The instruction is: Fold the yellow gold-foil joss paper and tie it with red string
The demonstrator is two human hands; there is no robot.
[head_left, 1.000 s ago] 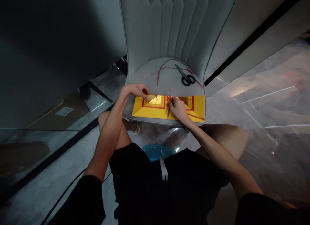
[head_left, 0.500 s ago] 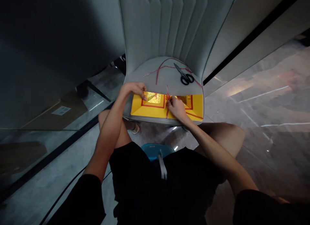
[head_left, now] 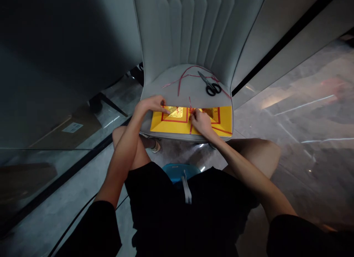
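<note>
Folded yellow paper [head_left: 156, 125] with red frames and gold foil panels lies along the front of the chair seat. A pink-red ribbon [head_left: 190, 128] crosses its middle, and another strand runs to its right end. My right hand [head_left: 201, 121] is closed at the ribbon crossing, its fingertips pinching the ribbon there. At the paper's upper left edge is my left hand [head_left: 156, 103], thumb on the gold panel and fingers curled behind the edge, closed on the paper.
Black-handled scissors [head_left: 210, 85] and loose pink ribbon [head_left: 180, 80] lie farther back on the grey chair [head_left: 157, 88]. A blue stool [head_left: 177, 171] shows between the legs. Cardboard [head_left: 65, 133] is at the left.
My left thumb has shifted slightly right onto the gold panel, and the fingers have curled more. My right hand stays at the ribbon crossing.
</note>
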